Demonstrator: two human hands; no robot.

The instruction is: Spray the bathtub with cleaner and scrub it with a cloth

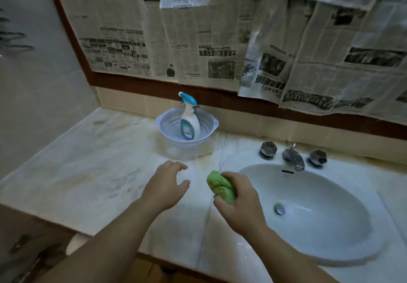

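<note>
A white spray bottle with a blue trigger head stands upright in a white perforated basket at the back of the marble counter. My right hand grips a bunched green cloth over the counter, just left of the white sink. My left hand hovers over the counter in front of the basket, fingers loosely spread, holding nothing. No bathtub is in view.
A chrome faucet with two dark knobs stands behind the sink basin. Newspaper sheets cover the wall above a brown band. The marble counter stretches left to a tiled side wall.
</note>
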